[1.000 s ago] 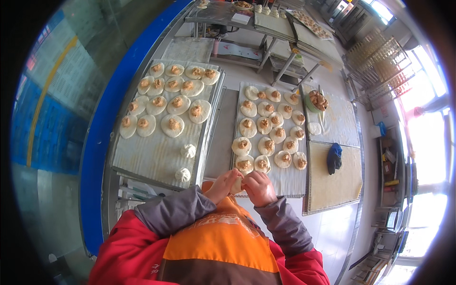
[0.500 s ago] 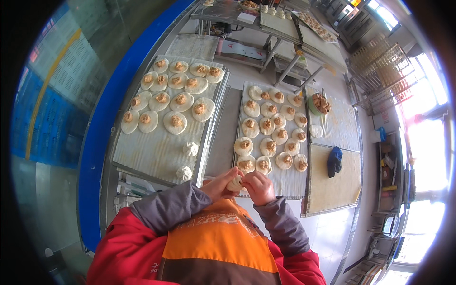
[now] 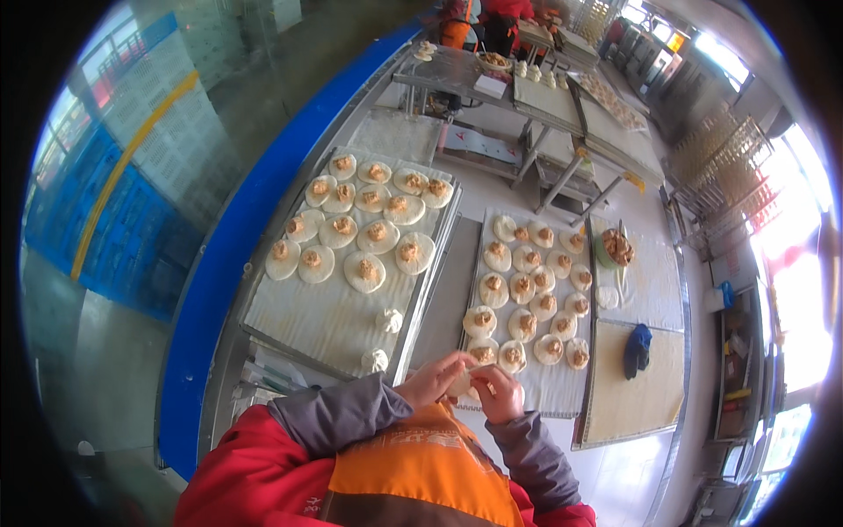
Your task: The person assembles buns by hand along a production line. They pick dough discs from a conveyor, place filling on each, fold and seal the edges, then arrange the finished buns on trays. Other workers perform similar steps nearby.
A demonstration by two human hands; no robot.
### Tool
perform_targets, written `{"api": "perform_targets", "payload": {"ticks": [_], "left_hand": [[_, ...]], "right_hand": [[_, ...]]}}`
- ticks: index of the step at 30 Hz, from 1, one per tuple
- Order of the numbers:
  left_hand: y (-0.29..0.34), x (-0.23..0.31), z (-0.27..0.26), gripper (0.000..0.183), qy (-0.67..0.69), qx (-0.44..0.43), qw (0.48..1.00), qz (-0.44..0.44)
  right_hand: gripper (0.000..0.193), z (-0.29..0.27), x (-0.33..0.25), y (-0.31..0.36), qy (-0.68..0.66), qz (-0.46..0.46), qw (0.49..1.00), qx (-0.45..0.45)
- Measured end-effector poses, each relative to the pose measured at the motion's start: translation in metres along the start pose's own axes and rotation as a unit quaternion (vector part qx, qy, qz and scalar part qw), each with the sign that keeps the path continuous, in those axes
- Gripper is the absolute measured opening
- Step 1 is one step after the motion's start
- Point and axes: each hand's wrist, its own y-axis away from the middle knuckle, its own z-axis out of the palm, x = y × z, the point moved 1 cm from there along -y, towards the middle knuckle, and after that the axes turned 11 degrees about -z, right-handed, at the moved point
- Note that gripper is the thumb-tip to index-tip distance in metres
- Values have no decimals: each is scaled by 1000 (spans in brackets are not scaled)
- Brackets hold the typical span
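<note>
In front of my apron, my left hand cups a bun of pale dough. The fingers of my right hand are pinched at the bun's upper edge. Both hands mostly hide it. On the tray at the left lie several flat dough rounds topped with filling. Two closed, pleated buns, one farther and one nearer, sit near that tray's front right corner. Beyond my right hand, another tray bears several more filled dough rounds.
Right of the trays stands a green bowl of brownish filling, beside a small dough piece. A dark blue glove lies on a bare board. Farther off is a metal table; people stand at the far end.
My view has tilted up and turned slightly left, so the trays appear lower and farther right, and people show at the top. Both hands stay on the bun.
</note>
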Motion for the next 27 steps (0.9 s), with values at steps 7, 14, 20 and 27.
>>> {"api": "perform_targets", "payload": {"ticks": [7, 14, 20, 27], "left_hand": [[-1, 9, 3, 68, 163, -94, 936, -297], [-8, 9, 16, 75, 291, -243, 801, -464], [-4, -14, 53, 68, 284, -189, 832, -438], [-1, -57, 96, 51, 113, -57, 952, -280]], "right_hand": [[13, -6, 1, 9, 6, -31, 999, -36], [7, -16, 1, 26, -96, 40, 994, -23], [16, -22, 14, 60, 21, -4, 996, -86], [15, -12, 29, 117, -63, 197, 976, 71]]}}
